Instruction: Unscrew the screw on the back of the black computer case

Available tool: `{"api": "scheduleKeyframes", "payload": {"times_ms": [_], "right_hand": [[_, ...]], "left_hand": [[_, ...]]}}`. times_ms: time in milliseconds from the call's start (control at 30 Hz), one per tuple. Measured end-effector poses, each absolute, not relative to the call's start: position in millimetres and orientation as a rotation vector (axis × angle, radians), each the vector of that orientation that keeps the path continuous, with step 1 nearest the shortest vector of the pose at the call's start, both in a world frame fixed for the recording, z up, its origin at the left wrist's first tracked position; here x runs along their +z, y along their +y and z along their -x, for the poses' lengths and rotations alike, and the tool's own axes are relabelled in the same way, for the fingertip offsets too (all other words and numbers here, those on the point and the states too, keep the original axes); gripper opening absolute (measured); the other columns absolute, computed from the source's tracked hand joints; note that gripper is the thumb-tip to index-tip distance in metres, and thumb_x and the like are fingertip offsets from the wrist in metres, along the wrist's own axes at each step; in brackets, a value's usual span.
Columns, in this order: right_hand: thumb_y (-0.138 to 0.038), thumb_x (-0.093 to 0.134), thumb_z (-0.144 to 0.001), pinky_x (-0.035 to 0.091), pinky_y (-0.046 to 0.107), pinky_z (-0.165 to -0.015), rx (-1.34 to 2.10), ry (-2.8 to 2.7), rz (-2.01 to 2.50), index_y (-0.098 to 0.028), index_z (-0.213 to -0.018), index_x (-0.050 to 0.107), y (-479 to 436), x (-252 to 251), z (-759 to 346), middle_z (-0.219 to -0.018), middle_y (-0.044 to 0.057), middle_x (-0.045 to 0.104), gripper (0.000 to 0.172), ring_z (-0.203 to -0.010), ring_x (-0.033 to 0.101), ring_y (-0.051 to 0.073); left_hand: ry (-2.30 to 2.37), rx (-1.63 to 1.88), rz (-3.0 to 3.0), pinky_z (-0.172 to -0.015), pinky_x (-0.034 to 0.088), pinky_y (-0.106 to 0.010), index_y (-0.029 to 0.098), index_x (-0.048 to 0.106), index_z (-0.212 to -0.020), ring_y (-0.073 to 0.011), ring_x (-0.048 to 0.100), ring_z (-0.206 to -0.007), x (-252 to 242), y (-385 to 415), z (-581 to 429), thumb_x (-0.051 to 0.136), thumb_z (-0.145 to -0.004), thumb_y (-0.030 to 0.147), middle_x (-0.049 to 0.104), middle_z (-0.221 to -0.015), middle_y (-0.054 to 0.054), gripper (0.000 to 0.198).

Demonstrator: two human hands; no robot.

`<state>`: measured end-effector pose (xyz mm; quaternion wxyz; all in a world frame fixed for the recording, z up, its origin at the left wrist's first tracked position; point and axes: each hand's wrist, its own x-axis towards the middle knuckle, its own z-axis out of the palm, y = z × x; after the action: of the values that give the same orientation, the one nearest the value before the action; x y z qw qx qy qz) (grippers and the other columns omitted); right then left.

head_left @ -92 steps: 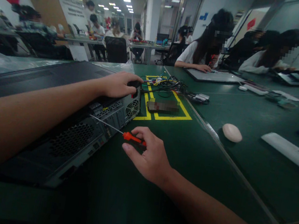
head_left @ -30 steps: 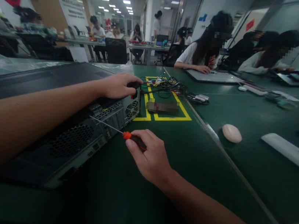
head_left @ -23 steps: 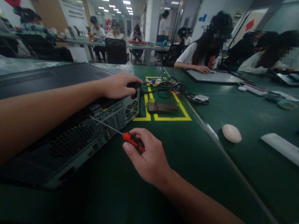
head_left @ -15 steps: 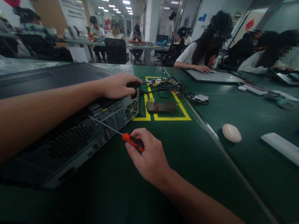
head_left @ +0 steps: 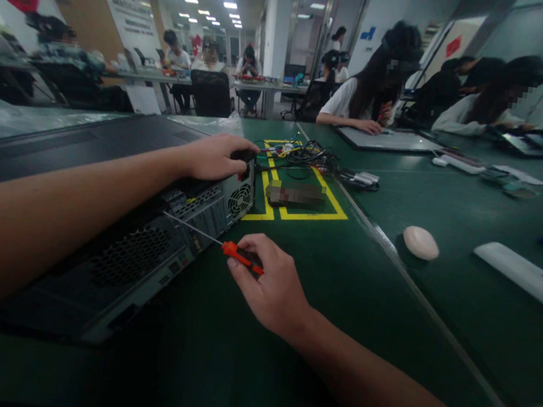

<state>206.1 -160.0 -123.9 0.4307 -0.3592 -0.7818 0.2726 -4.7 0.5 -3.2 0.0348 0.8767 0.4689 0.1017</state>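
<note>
A black computer case [head_left: 137,259] lies on its side at the left of the green table, its rear panel with fan grille and slots facing me. My right hand [head_left: 275,285] is closed round the handle of a red and black screwdriver [head_left: 234,251]. The screwdriver's shaft points left, and its tip is at the case's rear panel near the upper edge. Across the top of the case reaches my left arm. My left hand [head_left: 220,157] rests at the far rear corner, fingers bent over a dark part there; whether it grips something is unclear.
Beyond the case lie tangled cables [head_left: 313,155] and a blurred dark object [head_left: 297,196] by yellow tape. To the right are a pale oval object [head_left: 420,242] and a long white device [head_left: 528,277]. Clear plastic [head_left: 20,121] lies behind the case. People sit at the tables beyond.
Both hands and the screwdriver have kept nearly the same place. In the background a standing person has shifted slightly.
</note>
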Motion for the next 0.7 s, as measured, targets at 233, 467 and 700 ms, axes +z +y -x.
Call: {"api": "scheduleKeyframes", "payload": {"times_ms": [233,467,700], "right_hand": [[-0.03,0.064,-0.101,0.053,0.038,-0.087,0.685,-1.955,0.902,-0.024,-0.111,0.065,-160.0,-123.1,-206.7,-0.108,0.007,0.076,0.012,-0.094,0.07,0.022],[-0.031,0.064,-0.101,0.054,0.039,-0.088,0.684,-1.947,0.898,-0.023,-0.112,0.066,-160.7,-121.5,-205.8,-0.11,0.008,0.076,0.014,-0.096,0.07,0.023],[-0.032,0.066,-0.101,0.054,0.038,-0.087,0.671,-1.944,0.915,-0.024,-0.111,0.067,-161.3,-120.3,-206.2,-0.109,0.007,0.077,0.013,-0.094,0.07,0.022]], "left_hand": [[1.446,0.309,-2.681,-0.117,0.048,-0.047,0.019,0.064,-0.153,-0.0338,0.063,-0.138,-3.0,0.7,4.4,0.05,-0.086,0.044,0.069,-0.152,-0.014,0.073],[1.427,0.333,-2.69,-0.122,0.044,-0.05,0.022,0.066,-0.154,-0.0346,0.063,-0.138,-3.2,1.0,5.2,0.052,-0.083,0.043,0.071,-0.15,-0.013,0.075],[1.427,0.34,-2.7,-0.12,0.045,-0.05,0.024,0.066,-0.154,-0.0341,0.063,-0.137,-4.4,2.6,5.9,0.053,-0.083,0.043,0.071,-0.15,-0.012,0.075]]}}
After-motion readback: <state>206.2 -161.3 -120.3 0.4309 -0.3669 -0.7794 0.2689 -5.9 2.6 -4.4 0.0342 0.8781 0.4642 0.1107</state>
